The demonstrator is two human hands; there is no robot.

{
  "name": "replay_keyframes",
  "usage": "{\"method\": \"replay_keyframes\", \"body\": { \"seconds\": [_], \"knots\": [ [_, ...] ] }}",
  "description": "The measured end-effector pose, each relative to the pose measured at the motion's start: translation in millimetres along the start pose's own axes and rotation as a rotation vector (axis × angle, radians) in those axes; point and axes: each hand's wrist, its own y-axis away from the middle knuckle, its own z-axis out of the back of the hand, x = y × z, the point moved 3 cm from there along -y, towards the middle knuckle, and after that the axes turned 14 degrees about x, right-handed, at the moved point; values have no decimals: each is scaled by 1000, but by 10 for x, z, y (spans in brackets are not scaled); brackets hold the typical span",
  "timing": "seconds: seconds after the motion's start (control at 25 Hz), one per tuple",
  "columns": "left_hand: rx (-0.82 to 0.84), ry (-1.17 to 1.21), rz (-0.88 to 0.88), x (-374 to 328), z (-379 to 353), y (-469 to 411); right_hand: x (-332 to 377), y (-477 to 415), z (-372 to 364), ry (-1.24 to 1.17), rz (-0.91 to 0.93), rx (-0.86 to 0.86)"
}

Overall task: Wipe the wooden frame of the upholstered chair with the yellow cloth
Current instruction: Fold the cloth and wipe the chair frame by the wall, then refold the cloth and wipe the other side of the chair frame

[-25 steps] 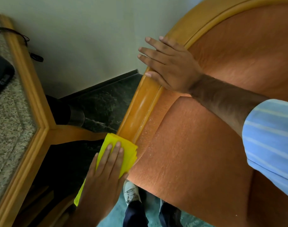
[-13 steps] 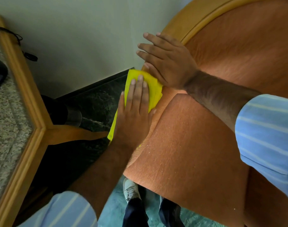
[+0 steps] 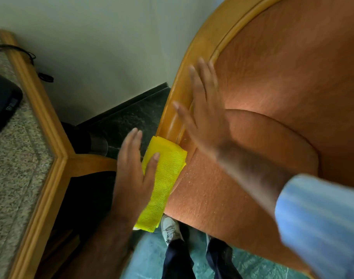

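My left hand point(image 3: 131, 176) presses the yellow cloth point(image 3: 164, 178) flat-fingered on the wooden frame point(image 3: 184, 81); right hand point(image 3: 204, 117) splayed, beside a granite-topped table point(image 3: 17, 158).

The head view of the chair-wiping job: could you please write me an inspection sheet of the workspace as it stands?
Surface: wooden frame of the chair, glossy, curving up round the orange upholstery.
Job's things: yellow cloth, folded, draped over the frame's lower edge.
Clutter: dark device on the speckled stone-topped table.
Hands: left hand flat on the cloth, thumb over it; right hand open, blurred, over frame and upholstery; contact cannot be told.
Cables: black cable across the table's far edge, against the wall.
Surroundings: pale wall, dark skirting, green floor, the person's shoe.
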Motion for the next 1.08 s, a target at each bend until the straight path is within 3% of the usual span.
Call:
{"method": "replay_keyframes", "body": {
  "seconds": [0.08,0.16,0.2,0.36,0.52,0.64,0.84,1.08],
  "knots": [
    [77,47,150,58,87,-190,274,788,-488,-568,-426,19],
    [134,-37,213,85,79,-287,634,1403,-952,-992,-719,58],
    [121,-102,193,67,69,-304,784,1589,-1127,-1113,-824,84],
    [80,-119,154,-98,108,-259,996,1785,-1241,-1201,-1062,121],
    [91,158,69,-542,172,-352,688,1737,-786,-1505,-1026,-26],
    [181,405,-74,-1199,63,-536,237,1848,-241,-1592,-923,-138],
    [477,526,-282,-2504,-631,-672,-697,2565,973,-1399,-784,-508],
    [694,369,-549,-3849,-1952,-312,-1466,3925,1980,-1079,-882,-816]
  ]
}}
